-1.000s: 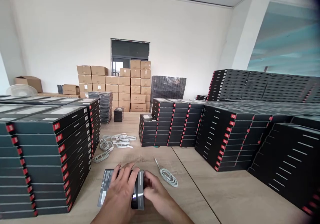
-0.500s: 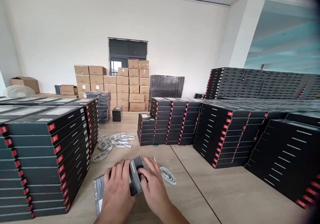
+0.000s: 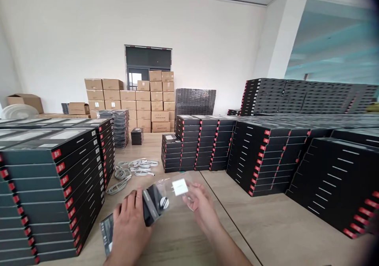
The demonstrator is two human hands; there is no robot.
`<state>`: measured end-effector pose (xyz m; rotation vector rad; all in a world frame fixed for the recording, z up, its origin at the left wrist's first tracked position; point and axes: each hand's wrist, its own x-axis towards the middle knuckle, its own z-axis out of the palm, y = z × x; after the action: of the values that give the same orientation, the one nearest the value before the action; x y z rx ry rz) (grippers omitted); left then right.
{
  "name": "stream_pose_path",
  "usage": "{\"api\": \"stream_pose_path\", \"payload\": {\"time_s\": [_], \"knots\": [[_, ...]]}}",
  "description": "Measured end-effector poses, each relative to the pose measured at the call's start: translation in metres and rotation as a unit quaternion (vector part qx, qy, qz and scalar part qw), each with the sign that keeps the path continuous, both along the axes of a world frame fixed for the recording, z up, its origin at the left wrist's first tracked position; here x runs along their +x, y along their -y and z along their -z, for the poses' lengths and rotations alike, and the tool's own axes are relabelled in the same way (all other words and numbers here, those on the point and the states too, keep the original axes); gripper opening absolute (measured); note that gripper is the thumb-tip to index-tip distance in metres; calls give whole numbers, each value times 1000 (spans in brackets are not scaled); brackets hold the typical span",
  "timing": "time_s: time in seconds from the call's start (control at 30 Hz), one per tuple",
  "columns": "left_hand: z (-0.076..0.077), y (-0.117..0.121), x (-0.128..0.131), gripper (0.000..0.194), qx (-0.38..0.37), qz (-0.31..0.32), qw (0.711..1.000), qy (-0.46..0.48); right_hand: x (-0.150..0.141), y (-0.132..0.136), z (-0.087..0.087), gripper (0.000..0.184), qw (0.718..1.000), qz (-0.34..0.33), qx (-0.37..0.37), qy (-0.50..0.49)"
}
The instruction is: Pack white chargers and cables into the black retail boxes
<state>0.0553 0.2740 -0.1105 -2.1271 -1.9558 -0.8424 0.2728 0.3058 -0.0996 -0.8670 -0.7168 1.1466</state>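
Note:
My left hand (image 3: 128, 224) grips a black box (image 3: 151, 205) at its open end, above the wooden table (image 3: 266, 222). My right hand (image 3: 201, 206) pinches a clear plastic tray (image 3: 174, 191) that sticks out of the box, with a white charger block (image 3: 180, 187) in it and a round part (image 3: 164, 202) near the box mouth. Beneath my left hand lies a flat dark sleeve (image 3: 107, 234). A coiled white cable that lay by my right hand is hidden behind the tray and hand.
Tall stacks of black boxes with red tabs stand left (image 3: 50, 191) and right (image 3: 296, 155), with a lower stack ahead (image 3: 195, 147). Loose white cables (image 3: 133, 169) lie on the table. Cardboard cartons (image 3: 142, 100) are piled at the far wall.
My right hand has drawn the clear tray with the white charger out of the black box, which my left hand lifted and tilted. The camera has drifted slightly.

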Motion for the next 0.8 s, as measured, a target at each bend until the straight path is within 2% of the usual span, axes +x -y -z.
{"api": "stream_pose_path", "payload": {"time_s": [0.1,0.17,0.2,0.23,0.3,0.33,0.37,0.4,0.43,0.47,0.5,0.53,0.57,0.67,0.8], "knots": [[-1,-8,-10,88,18,-32,997,70,15,-6,0,24,999,24,-22,-6],[-5,-11,-13,86,21,17,978,207,12,-4,2,24,999,-8,-33,12],[-7,-11,-12,82,-5,57,950,307,7,-2,3,25,999,-31,-37,24],[-8,-10,-9,78,-59,99,902,415,0,0,4,26,997,-54,-40,37],[-5,-5,1,74,-209,173,762,588,-14,5,6,29,992,-102,-45,59],[-1,-3,8,73,-278,197,695,633,-19,6,6,31,988,-119,-37,94],[3,0,15,70,-333,212,646,653,-20,7,5,33,979,-115,-23,164],[9,1,21,65,-366,218,618,661,-18,7,4,34,961,-90,-7,260],[14,2,27,59,-377,213,605,668,-12,5,2,34,930,-47,6,364],[18,2,31,52,-373,199,599,680,-4,4,0,33,888,7,13,460],[20,1,33,47,-361,180,592,698,6,2,-1,29,849,58,6,525],[22,0,34,43,-346,165,581,718,16,0,-2,24,824,93,-12,558],[21,-1,34,40,-332,157,568,737,24,-2,-1,20,812,111,-32,573],[16,-3,30,32,-303,158,527,778,36,-3,5,19,796,108,-65,592],[10,-2,26,33,-272,151,484,818,26,-5,13,16,806,90,-62,582]]}}
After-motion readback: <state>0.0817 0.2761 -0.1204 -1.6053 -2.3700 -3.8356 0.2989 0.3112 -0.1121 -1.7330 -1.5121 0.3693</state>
